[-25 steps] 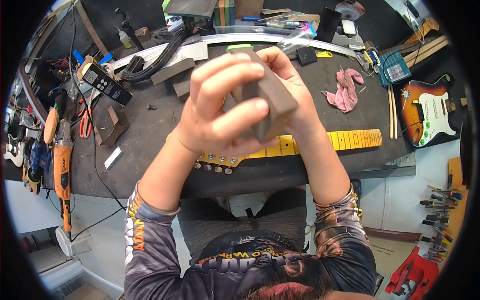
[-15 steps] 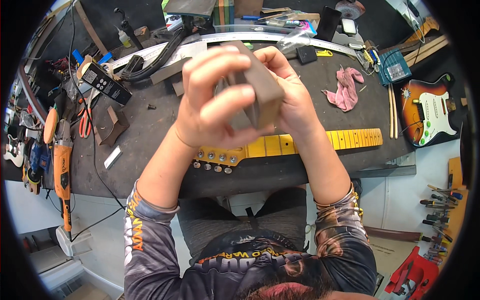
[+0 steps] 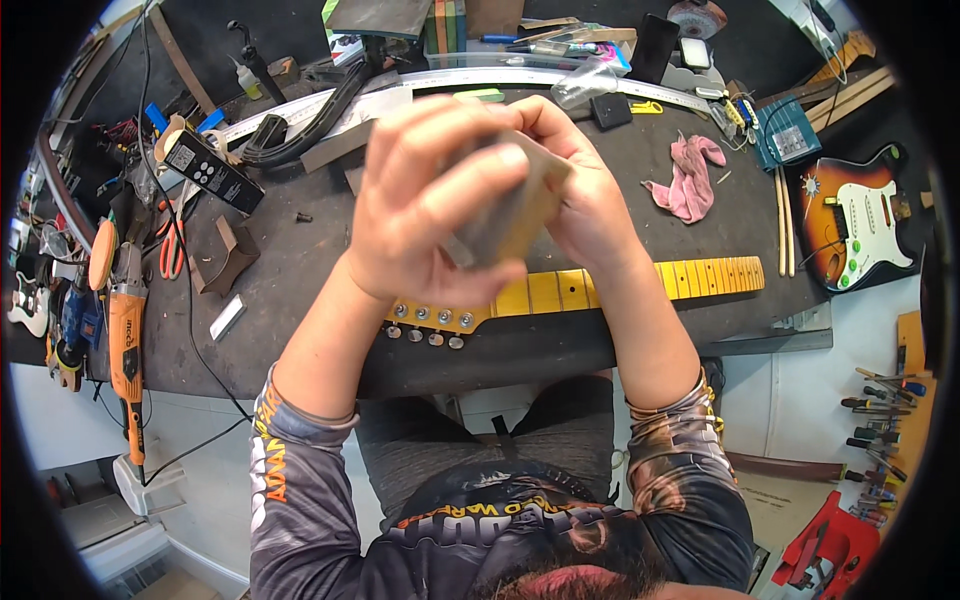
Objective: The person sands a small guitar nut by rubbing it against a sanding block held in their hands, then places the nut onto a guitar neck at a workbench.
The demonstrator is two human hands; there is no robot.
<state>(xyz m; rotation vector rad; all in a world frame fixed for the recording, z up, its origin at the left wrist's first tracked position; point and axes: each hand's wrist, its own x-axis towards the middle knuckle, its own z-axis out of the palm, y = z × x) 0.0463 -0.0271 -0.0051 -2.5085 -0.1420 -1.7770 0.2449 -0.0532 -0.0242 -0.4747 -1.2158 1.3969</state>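
My left hand [image 3: 405, 215] curls around the left side of a brown-grey sanding block [image 3: 500, 215], its fingers blurred by motion. My right hand [image 3: 590, 205] grips the block's right edge, fingers bent and thumb partly hidden. A thin brownish sheet seems to cover one face of the block, and a tan side shows below it. Both hands are raised above the bench. Under them lies a yellow guitar neck [image 3: 620, 287], its headstock with tuners to the left and its fretboard facing up; my wrists hide parts of it.
A folded brown sandpaper piece [image 3: 225, 255], a white metal bar [image 3: 227, 317] and red-handled pliers [image 3: 172, 245] lie left. A pink cloth [image 3: 688, 178] and a sunburst guitar body [image 3: 858, 220] are right. An orange power tool [image 3: 126, 340] hangs at the bench's left edge, near a black cable.
The block has turned in my hands, so more of its tan side shows. My left fingers have shifted over it. The guitar neck has stayed put.
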